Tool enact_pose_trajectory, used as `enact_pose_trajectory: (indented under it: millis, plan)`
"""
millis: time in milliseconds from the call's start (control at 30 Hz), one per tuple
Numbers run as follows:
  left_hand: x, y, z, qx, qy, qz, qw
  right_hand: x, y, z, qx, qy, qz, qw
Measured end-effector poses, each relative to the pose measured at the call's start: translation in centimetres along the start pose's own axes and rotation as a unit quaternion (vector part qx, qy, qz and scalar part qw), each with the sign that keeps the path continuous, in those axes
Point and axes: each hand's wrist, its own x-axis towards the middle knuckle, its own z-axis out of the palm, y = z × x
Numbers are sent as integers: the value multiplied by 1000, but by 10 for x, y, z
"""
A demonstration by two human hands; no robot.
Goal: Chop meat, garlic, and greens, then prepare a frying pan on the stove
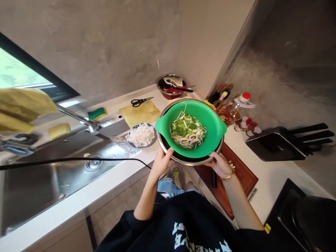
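Note:
A green colander (214,129) sits inside a round metal bowl (181,161) in front of my body. Chopped green vegetables (186,126), sliced mushrooms and bean sprouts lie in the colander. My left hand (162,161) grips the bowl's near left rim, thumb on top. At the near right rim, my right hand (221,165) holds the bowl with its fingers partly hidden underneath. A patterned plate of white shreds (142,135) is on the counter just left of the bowl.
To the left is a steel sink (34,189) with a faucet (90,124). Scissors (138,102) lie on a yellow cloth (141,113). A brown cutting board (244,175) is under my right forearm, near an oil bottle (231,110) and a knife block (275,145). A black cable crosses the sink.

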Motion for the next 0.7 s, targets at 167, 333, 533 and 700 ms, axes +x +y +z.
enact_pose_trajectory:
  millis: [167, 333, 533, 700]
  plan:
    - [21, -1, -23, -107, 105, -56, 987, 45, -14, 45, -35, -59, -32, 997]
    - [50, -1, -51, -206, 189, -40, 959, 91, -26, 97, -82, -124, -56, 987]
    - [99, -2, -78, -248, 212, -53, 944, 156, -34, 150, -94, -169, -31, 981]
    - [158, -24, -96, -217, 210, -77, 950, 228, -21, 184, -134, -104, -28, 985]
